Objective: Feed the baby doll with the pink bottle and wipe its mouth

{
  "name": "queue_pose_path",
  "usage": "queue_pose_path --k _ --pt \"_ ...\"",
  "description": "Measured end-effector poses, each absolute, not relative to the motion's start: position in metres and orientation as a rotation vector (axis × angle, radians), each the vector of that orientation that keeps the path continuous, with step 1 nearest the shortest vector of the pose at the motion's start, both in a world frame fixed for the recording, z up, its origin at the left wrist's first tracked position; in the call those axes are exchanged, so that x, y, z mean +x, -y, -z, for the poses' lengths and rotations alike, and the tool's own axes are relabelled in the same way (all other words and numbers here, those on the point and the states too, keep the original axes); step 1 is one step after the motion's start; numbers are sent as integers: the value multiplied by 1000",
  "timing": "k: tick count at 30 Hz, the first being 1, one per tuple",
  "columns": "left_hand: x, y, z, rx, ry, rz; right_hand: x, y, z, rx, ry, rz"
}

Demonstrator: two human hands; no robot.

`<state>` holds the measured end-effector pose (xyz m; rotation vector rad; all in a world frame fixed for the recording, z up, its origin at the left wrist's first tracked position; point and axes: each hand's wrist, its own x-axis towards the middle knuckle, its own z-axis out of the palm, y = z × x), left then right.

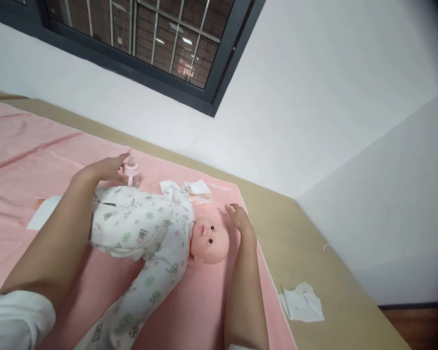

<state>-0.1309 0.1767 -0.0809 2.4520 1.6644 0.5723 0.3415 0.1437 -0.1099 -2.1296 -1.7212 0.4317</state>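
A baby doll (209,240) in white patterned clothes lies face up on a pink sheet (190,311), its bald head toward the right. My left hand (113,167) is at the far side of the doll's lower body, its fingers beside a small pink-topped baby bottle (131,172) that stands upright; whether they grip it is hard to tell. Just past the doll's head, my right hand (238,217) hovers over or rests on the sheet with its fingers apart and nothing in them.
A white paper and clear wrapper (200,187) lie beyond the doll's shoulder. Folded white cloth (302,302) sits on the wooden surface (288,228) at right. Another white sheet (45,213) is partly behind my left forearm. A barred window (175,39) is above.
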Motion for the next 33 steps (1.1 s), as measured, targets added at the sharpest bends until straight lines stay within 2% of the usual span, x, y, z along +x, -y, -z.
queue_pose_path --k 3,6,10,13,15,20,25,29,33 --pt "-126 -169 64 2195 -1959 -309 341 -145 108 -2068 1715 -329" --pt "-124 -161 46 2101 -2138 -257 341 -145 105 -1859 1665 -150" --pt "-112 -141 24 2329 -2164 -584 341 -144 101 -1563 1561 -40" --pt "-85 -124 11 2525 -1871 -936 339 -142 97 -1468 1537 -51" --pt "-61 -116 6 2584 -1636 -987 338 -142 94 -1449 1540 -98" --pt "9 -118 10 2709 -1125 -595 329 -139 91 -1429 1585 -270" --pt "77 -140 28 2881 -970 -58 318 -141 94 -1314 1685 -535" --pt "109 -160 39 2876 -1029 93 316 -147 104 -1259 1736 -688" --pt "116 -180 43 2841 -1302 131 316 -153 118 -1219 1653 -847"
